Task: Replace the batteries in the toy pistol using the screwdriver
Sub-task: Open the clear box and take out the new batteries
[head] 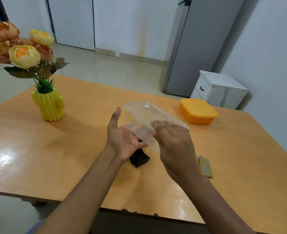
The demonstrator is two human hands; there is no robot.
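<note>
Lifting a clear plastic lid: right hand fingers pinch its near edge, left hand open beneath; toy pistol on the bench, screwdriver unseen, next find it

On the one table the count runs so. One clear tray is at the middle, with two hands on it: one left hand and one right hand. One black object lies just nearer than the tray. One yellow pack lies to the tray's right and nearer. One orange box stands to its right and farther. One yellow vase stands well left of the tray, holding one bunch of flowers. Beyond the table stand one white cabinet and one fridge.
</note>
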